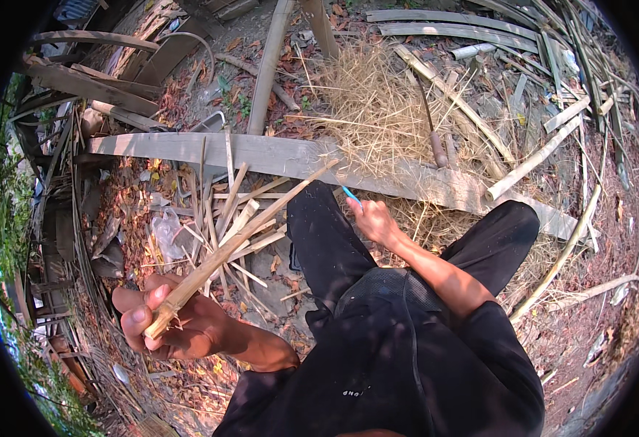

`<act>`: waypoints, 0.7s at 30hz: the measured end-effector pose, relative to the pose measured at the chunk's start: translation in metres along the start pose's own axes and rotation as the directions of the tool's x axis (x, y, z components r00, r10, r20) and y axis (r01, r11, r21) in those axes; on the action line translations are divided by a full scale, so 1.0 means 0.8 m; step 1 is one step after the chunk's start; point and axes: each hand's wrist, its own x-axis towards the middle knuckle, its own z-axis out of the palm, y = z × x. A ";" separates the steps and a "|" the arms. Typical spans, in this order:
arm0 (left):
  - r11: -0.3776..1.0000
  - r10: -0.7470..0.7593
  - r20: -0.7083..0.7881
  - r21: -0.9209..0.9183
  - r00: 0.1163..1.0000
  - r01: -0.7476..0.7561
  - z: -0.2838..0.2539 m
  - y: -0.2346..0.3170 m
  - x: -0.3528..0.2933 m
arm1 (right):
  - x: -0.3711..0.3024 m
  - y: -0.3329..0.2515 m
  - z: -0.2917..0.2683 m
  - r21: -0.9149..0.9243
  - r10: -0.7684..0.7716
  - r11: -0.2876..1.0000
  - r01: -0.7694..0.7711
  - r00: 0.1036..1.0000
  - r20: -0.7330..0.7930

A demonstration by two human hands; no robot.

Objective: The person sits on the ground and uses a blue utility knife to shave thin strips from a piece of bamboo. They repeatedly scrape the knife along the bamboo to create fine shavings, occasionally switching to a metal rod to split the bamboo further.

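My left hand (197, 333) is closed around the thick end of a split bamboo stick (226, 251), held up at the left. The stick slants away to the upper right, and its thin end overlaps the grey wooden plank (283, 154) in view. Over my thigh, my right hand (375, 221) is closed on a thin blue pen-like thing (350, 194); most of it is hidden in the fingers. A knife (438, 150) with a worn wooden handle and a dark narrow blade lies at the plank's far edge, among straw-like shavings.
Below the plank lies a pile of split bamboo sticks (250, 240), next to a clear plastic bag (166, 234). Dry shavings (363, 109) heap beyond the plank. Bamboo poles (534, 159) lie to the right. Old boards (86, 87) stack at the far left.
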 end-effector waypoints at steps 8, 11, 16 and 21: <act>0.998 -0.017 0.050 -0.056 0.999 0.020 0.013 0.007 0.007 | -0.030 -0.027 -0.032 0.159 -0.221 0.961 0.227 0.974 -0.053; 0.995 -0.095 -0.086 -0.041 0.992 0.092 0.021 0.009 0.004 | -0.031 -0.056 -0.021 0.133 -0.316 0.941 0.311 0.949 0.016; 0.992 -0.091 -0.017 -0.088 0.996 0.089 0.021 0.009 0.006 | 0.020 0.006 0.015 -0.151 -0.288 0.950 0.273 0.953 -0.090; 0.989 0.010 0.148 -0.148 0.989 0.012 0.021 0.006 0.016 | 0.028 0.059 0.007 0.074 -0.014 0.997 0.018 0.998 -0.054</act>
